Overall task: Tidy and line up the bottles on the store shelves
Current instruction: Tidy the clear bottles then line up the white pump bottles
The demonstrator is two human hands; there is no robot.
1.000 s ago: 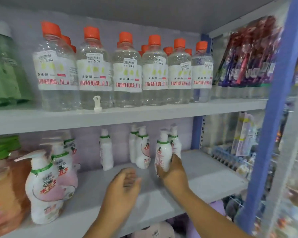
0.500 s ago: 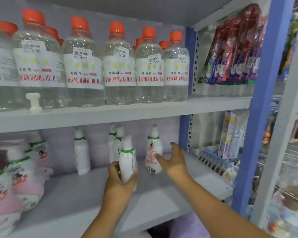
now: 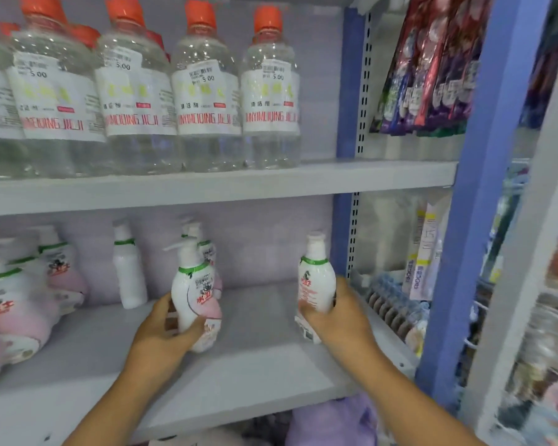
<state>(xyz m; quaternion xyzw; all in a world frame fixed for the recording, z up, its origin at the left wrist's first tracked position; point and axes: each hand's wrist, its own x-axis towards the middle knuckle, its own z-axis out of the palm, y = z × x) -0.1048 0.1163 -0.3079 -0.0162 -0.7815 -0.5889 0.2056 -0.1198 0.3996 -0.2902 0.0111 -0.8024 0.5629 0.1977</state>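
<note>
Head view, store shelving, two tiers. Left hand (image 3: 161, 333) wraps a white pump bottle (image 3: 192, 297) with green collar and pink lower label; fingers curled round its lower body, thumb on the near side. Bottle upright, mid lower shelf (image 3: 264, 375), its base hidden by the hand, so contact with the shelf cannot be told. Right hand (image 3: 339, 313) grips a second white bottle (image 3: 314, 281), green collar, cap without visible spout, tilted slightly, close to the shelf's right edge beside the blue upright (image 3: 342, 239). Its base looks to be at or just above the shelf surface.

Toward the back edge: a plain white bottle (image 3: 128, 268) standing alone, and two more pump bottles (image 3: 203, 246) directly behind the left-hand one. Left edge holds a blurred cluster of larger pink-and-white pump bottles (image 3: 20, 304).

Upper shelf (image 3: 207, 188): row of clear bottles with orange caps (image 3: 207, 91), white labels, price stickers reading 5.00, standing shoulder to shoulder. Hanging packets (image 3: 432, 66) in the bay to the right.
</note>
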